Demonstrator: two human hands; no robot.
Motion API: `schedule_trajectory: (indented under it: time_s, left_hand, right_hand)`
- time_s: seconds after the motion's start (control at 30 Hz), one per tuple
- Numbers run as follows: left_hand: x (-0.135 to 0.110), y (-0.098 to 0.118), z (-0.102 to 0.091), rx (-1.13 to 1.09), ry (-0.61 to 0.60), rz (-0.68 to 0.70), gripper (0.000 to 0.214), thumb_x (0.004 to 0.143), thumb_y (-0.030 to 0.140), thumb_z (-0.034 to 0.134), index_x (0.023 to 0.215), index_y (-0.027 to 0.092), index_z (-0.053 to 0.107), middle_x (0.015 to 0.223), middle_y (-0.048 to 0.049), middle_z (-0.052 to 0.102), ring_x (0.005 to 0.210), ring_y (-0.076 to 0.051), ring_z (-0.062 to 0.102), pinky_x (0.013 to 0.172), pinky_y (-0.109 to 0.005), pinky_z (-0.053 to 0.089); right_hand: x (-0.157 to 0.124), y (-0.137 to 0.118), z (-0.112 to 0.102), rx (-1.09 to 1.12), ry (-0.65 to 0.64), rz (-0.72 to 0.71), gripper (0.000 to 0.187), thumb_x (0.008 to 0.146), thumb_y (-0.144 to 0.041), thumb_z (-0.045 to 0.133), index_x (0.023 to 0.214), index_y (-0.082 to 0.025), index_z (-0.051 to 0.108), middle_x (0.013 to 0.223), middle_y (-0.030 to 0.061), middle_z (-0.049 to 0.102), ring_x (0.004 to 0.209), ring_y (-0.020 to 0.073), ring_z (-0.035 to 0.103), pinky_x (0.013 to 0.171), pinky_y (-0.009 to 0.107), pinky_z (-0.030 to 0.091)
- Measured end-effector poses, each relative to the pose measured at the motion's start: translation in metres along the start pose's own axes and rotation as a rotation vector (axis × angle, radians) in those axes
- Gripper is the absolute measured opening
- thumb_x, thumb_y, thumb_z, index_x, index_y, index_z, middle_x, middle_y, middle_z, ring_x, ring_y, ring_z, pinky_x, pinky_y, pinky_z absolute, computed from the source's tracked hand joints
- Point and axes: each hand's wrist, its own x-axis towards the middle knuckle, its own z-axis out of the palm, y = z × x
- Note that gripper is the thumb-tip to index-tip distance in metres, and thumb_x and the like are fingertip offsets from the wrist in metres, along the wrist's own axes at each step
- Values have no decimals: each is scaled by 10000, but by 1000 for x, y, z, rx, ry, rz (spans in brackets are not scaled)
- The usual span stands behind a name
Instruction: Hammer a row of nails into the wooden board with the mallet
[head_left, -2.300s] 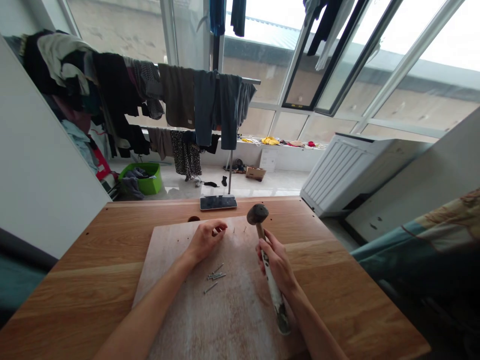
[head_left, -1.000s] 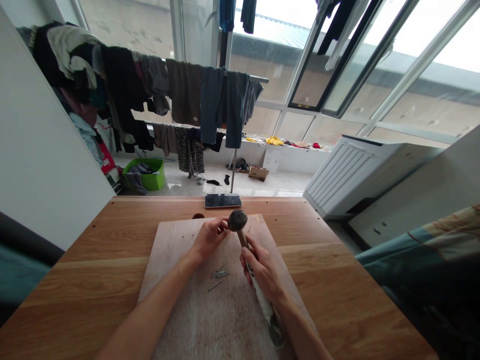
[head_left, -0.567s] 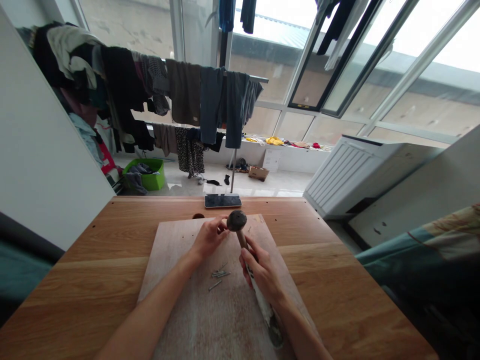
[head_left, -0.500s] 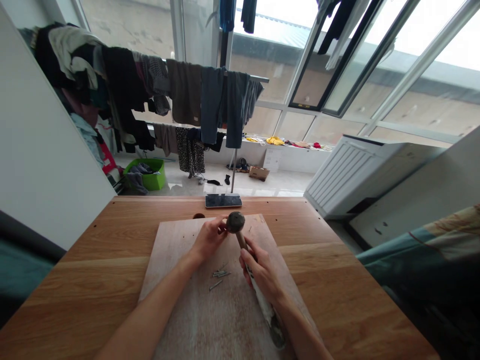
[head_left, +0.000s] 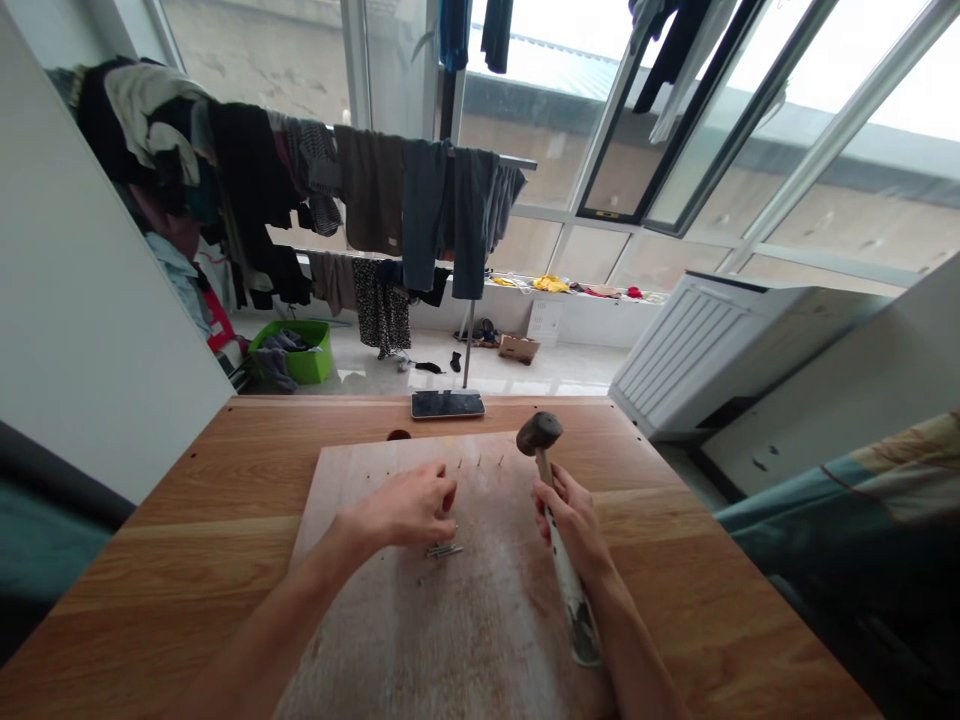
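Observation:
My right hand (head_left: 571, 515) is wrapped around the handle of a mallet (head_left: 540, 433) with a dark head, raised over the right edge of a pale wooden board (head_left: 390, 640). My left hand (head_left: 420, 505) hovers low over the middle of the board, fingers curled together just above a small pile of loose nails (head_left: 444, 551). Whether a nail is between those fingertips is hidden. Three thin nails (head_left: 479, 461) stand upright near the board's far edge.
The board lies on a wooden table (head_left: 187, 560). A phone (head_left: 448, 404) rests at the table's far edge, beside a small dark round object (head_left: 398, 435). Beyond are a drying rack with clothes (head_left: 427, 210), a green basin (head_left: 319, 360) and a white ribbed cabinet (head_left: 682, 340).
My left hand has come back from the upright nails to the loose pile. The mallet in my right hand has moved right, away from the upright nails, which now show clearly.

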Motion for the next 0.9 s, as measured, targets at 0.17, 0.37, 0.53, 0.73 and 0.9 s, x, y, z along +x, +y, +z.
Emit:
schedule_trajectory:
  time_s: [0.17, 0.37, 0.53, 0.73, 0.9]
  left_hand:
    - [-3, 17, 1, 56, -70, -39, 19, 714, 182, 616, 704, 197, 610, 937, -32, 577, 758, -178, 581, 646, -289, 411]
    - [-5, 23, 5, 157, -41, 59, 92, 688, 111, 615, 639, 183, 583, 989, -66, 623, 872, -229, 613, 707, -305, 431]
    - [3, -2, 0, 25, 48, -15, 85, 752, 141, 562, 760, 185, 634, 834, -45, 673, 742, -189, 615, 646, -279, 418]
    - [14, -35, -5, -94, 177, -51, 89, 823, 160, 546, 819, 175, 633, 792, -31, 675, 721, -169, 617, 648, -256, 422]
    - [16, -38, 1, -41, 246, -11, 153, 883, 168, 529, 897, 185, 680, 926, -47, 688, 808, -175, 635, 745, -268, 448]
  right_hand:
    - [6, 8, 0, -95, -44, 26, 403, 762, -402, 606, 1089, -168, 576, 567, -83, 522, 361, 95, 437, 313, 207, 393]
    - [7, 9, 3, -114, -33, 58, 445, 747, -391, 595, 1131, -167, 591, 573, -76, 543, 364, 103, 454, 335, 213, 386]
    - [8, 9, 2, -169, -28, 42, 347, 759, -404, 565, 1018, -175, 596, 580, -67, 549, 375, 100, 472, 355, 205, 388]
    - [8, 11, 2, -193, -24, 19, 464, 771, -403, 563, 1162, -156, 588, 587, -68, 553, 377, 110, 476, 354, 215, 406]
    - [7, 10, 2, -195, -12, 33, 490, 766, -412, 574, 1181, -153, 591, 582, -65, 559, 379, 115, 478, 354, 219, 405]
